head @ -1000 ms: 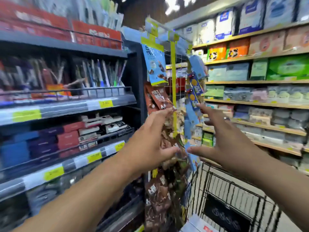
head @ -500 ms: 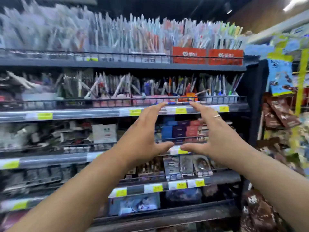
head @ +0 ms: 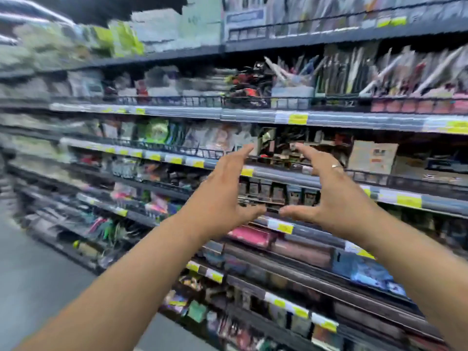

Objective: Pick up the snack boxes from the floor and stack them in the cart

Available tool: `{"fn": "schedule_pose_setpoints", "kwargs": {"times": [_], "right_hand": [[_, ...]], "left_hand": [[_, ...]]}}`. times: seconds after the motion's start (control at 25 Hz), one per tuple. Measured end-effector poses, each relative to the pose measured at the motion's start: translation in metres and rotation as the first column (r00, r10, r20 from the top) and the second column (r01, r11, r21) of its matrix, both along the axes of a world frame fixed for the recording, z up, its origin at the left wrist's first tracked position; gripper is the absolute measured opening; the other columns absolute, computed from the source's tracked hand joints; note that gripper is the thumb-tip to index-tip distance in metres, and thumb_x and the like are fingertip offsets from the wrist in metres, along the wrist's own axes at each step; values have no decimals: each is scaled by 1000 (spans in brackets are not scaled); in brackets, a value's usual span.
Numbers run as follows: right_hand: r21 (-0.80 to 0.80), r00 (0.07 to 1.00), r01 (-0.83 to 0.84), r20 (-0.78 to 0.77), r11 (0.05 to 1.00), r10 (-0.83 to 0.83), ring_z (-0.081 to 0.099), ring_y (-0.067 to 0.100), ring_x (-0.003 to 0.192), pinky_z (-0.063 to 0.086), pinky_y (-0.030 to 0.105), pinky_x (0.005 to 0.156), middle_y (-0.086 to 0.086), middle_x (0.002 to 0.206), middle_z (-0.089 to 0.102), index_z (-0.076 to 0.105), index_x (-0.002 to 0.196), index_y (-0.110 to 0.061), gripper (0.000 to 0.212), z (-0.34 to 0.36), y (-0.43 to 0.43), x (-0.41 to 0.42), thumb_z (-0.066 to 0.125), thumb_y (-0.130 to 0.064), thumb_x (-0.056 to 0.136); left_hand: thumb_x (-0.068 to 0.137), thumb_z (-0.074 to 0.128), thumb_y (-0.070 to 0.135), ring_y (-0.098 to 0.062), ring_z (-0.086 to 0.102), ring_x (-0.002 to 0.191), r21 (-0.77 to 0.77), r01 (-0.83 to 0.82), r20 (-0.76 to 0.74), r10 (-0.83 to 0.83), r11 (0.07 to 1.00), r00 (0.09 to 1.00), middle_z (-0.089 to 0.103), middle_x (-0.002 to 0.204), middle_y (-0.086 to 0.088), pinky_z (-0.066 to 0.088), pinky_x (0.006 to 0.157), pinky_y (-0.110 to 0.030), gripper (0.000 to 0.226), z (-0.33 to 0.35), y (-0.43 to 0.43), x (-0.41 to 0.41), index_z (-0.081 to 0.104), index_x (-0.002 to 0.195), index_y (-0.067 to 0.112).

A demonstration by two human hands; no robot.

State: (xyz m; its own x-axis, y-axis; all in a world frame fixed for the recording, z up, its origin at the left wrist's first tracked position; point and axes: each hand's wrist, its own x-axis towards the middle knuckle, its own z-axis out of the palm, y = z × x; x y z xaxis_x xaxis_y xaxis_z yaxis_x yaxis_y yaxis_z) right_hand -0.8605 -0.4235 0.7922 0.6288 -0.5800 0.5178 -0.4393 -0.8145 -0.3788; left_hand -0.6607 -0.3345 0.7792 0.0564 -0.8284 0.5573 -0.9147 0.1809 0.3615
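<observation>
Lower left of the frame shows a smooth grey floor (head: pixel 30 287), running beside dark metal shelving (head: pixel 177 57) whose left end is smeared by blur. Low black wire guard rails (head: pixel 177 101) front each shelf, and the shelf edges carry clear strips with yellow price tags (head: pixel 298 119); none of the print on them can be read.

At mid-frame the left hand (head: pixel 220 196) is raised with its fingers straight and spread and the thumb pointing right, holding nothing. Just beside it, with the thumbs nearly meeting, the right hand (head: pixel 331 198) mirrors it, equally empty, with a thin silver ring (head: pixel 336 166) on one finger. Below the hands lies a flat pink pack (head: pixel 249 235).

Upper right, slim pens stand in a clear tub (head: pixel 291 93). Further right is a brown kraft-card packet (head: pixel 372 157) with dark print too blurred to read.

Where the snack boxes and cart are cannot be told from this view.
</observation>
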Motion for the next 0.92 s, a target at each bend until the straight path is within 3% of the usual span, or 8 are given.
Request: {"fn": "schedule_pose_setpoints", "kwargs": {"times": [0.2, 0.28, 0.36, 0.48, 0.68, 0.76, 0.84, 0.92], "right_hand": [[61, 960, -269, -68, 961, 273, 31, 10, 137, 28, 28, 109, -14, 153, 17, 10, 147, -47, 112, -25, 12, 139, 80, -56, 60], [73, 917, -388, -69, 919, 392, 29, 8, 137, 27, 23, 107, -15, 153, 16, 9, 147, -47, 113, -37, 15, 195, 81, -55, 60], [80, 867, -488, -74, 869, 493, 26, 4, 135, 22, 15, 101, -16, 152, 15, 10, 148, -46, 113, -49, 18, 253, 82, -52, 62], [120, 774, -620, -68, 775, 630, 24, 7, 139, 25, 21, 106, -13, 153, 16, 12, 148, -45, 112, -61, 25, 326, 82, -54, 61], [167, 597, -778, -102, 605, 796, 18, 7, 141, 17, 14, 101, -11, 156, 15, 14, 149, -41, 111, -80, 48, 444, 83, -50, 63], [157, 565, -807, -78, 570, 821, 23, 10, 141, 20, 15, 101, -8, 155, 17, 16, 149, -38, 110, -89, 56, 465, 84, -48, 63], [226, 415, -871, -141, 437, 899, 27, 13, 139, 24, 18, 102, -5, 154, 20, 18, 149, -36, 110, -116, 107, 534, 85, -47, 62], [232, 410, -869, -158, 437, 898, 29, 16, 139, 25, 21, 105, -1, 153, 23, 19, 149, -35, 110, -124, 120, 544, 86, -45, 62]], "left_hand": [[74, 77, 50, -11, 23, 141, 87, -266, -40, 270, 960, 962, 13, 156, 14, 30, 111, -33, 107, -35, 59, 107, 0, 147, 46], [73, 77, 51, -9, 24, 140, 117, -365, -49, 372, 924, 927, 15, 155, 14, 29, 108, -28, 107, -48, 80, 144, 1, 148, 45], [70, 78, 52, -12, 26, 141, 115, -476, -50, 484, 872, 874, 19, 154, 9, 30, 112, -34, 108, -58, 98, 181, 4, 148, 42], [67, 81, 51, -10, 30, 138, 122, -606, -56, 615, 786, 786, 26, 150, 7, 29, 111, -27, 110, -68, 124, 221, 10, 150, 38], [68, 78, 54, -16, 30, 137, 171, -802, -61, 818, 573, 571, 22, 151, 7, 30, 106, -27, 109, -92, 169, 280, 6, 148, 41], [69, 79, 52, -18, 29, 138, 217, -828, -61, 854, 517, 517, 19, 152, 5, 29, 107, -29, 109, -100, 181, 290, 4, 148, 41], [70, 79, 50, -18, 28, 139, 284, -890, -131, 933, 358, 334, 17, 154, 4, 30, 108, -31, 108, -127, 229, 317, 6, 148, 40], [71, 79, 49, -19, 31, 139, 305, -891, -140, 941, 337, 308, 16, 154, 4, 31, 108, -32, 107, -138, 244, 323, 7, 149, 40]]}}
